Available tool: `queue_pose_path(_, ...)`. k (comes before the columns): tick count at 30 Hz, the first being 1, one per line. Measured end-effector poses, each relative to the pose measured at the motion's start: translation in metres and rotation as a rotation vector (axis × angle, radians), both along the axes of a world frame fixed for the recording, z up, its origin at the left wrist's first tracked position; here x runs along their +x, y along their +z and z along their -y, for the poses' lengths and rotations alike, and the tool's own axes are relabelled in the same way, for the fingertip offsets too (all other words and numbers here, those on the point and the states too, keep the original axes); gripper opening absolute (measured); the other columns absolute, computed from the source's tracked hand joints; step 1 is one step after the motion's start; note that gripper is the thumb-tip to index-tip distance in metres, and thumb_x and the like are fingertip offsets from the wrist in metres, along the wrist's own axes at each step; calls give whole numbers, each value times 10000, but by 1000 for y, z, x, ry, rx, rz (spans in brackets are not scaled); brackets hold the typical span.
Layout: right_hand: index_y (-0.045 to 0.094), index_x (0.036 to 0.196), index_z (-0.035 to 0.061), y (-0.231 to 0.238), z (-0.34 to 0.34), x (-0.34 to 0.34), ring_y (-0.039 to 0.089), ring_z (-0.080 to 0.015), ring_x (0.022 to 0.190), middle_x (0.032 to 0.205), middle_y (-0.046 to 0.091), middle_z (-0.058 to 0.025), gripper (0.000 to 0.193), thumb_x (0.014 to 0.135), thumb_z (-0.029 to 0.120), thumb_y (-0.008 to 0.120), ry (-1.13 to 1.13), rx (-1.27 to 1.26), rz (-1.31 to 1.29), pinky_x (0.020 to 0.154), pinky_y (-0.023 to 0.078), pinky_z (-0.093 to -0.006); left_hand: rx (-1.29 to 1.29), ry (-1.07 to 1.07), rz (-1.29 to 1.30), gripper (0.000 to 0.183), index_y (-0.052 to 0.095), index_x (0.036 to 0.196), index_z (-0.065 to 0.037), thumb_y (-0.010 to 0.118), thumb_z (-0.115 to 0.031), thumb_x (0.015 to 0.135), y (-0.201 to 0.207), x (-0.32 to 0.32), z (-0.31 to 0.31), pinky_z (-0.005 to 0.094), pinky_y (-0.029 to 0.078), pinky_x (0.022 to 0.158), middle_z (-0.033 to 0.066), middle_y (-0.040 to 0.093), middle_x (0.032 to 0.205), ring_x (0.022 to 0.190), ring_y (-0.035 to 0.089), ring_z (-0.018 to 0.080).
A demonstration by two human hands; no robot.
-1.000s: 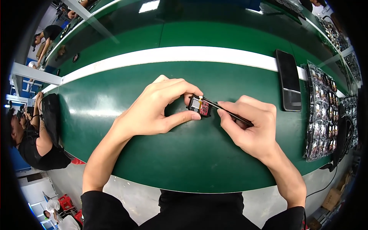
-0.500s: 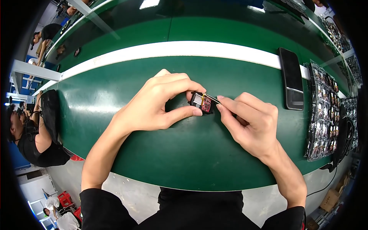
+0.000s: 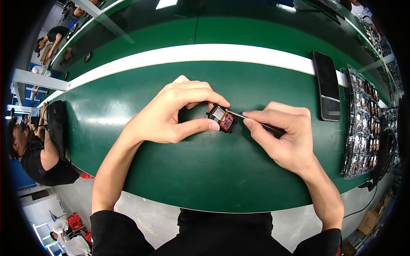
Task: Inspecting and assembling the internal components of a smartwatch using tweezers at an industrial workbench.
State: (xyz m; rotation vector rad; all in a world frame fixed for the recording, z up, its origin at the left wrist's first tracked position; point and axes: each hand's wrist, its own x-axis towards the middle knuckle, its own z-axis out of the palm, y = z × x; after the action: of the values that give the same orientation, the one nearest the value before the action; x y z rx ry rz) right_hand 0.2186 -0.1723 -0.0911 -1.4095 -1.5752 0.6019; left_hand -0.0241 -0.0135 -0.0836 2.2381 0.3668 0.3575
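Observation:
My left hand (image 3: 168, 115) pinches a small open black device casing (image 3: 233, 124) between thumb and fingers, above the middle of the green tabletop. Inside the casing are a silver rectangular part (image 3: 219, 113), a strip of yellow and a red circuit board (image 3: 226, 121). From the other side, my right hand (image 3: 286, 132) is closed on thin metal tweezers (image 3: 237, 114), held like a pen. Their tips reach the casing's upper edge by the yellow strip. Whether the tips grip anything is too small to tell.
A black phone-like slab (image 3: 326, 85) lies at the right, across the white divider bar (image 3: 183, 53). Beside it, clear plastic trays (image 3: 361, 128) hold several small parts. Black cables (image 3: 386, 149) hang by the right edge. Another person (image 3: 38, 145) sits at the left end.
The casing has turned slightly in my left hand and sits a little lower. The tweezers have swung to a flatter angle, their tips lower, and my right hand has shifted slightly right.

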Motion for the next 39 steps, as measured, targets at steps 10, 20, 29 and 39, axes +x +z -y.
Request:
queue_pose_path(10, 863, 1016, -30, -2, 0, 1, 570, -117, 530, 673, 652, -64, 122, 902, -43, 823, 22, 10, 6, 487, 399, -312, 26, -24, -11, 486, 839, 1280, -92, 958, -186, 819, 0, -1, 0, 372, 409, 964, 50, 786, 1039, 975, 679, 223)
queue_pose_path(20, 854, 999, -31, -2, -2, 1, 569, -130, 531, 667, 639, -71, 105, 901, -42, 818, 33, 0, -2, 491, 397, -318, 45, -29, -10, 415, 837, 1241, -76, 921, -190, 851, 3, 2, 2, 377, 404, 962, 53, 792, 1053, 978, 686, 222)
queue_pose_path(29, 855, 1000, -27, -2, -1, -1, 568, -125, 530, 671, 643, -67, 107, 898, -34, 824, 24, -15, -10, 491, 402, -314, 100, -63, 12, 343, 834, 1179, -59, 904, -176, 864, 1, 1, 2, 380, 431, 924, 66, 796, 1013, 931, 699, 242)
queue_pose_path(39, 861, 1001, -17, -3, 0, 1, 579, -123, 534, 673, 650, -62, 118, 888, -29, 829, 28, -8, 6, 491, 408, -313, 90, -59, 16, 353, 833, 1175, -52, 902, -169, 849, 2, 4, 2, 380, 429, 922, 68, 782, 981, 910, 690, 244)
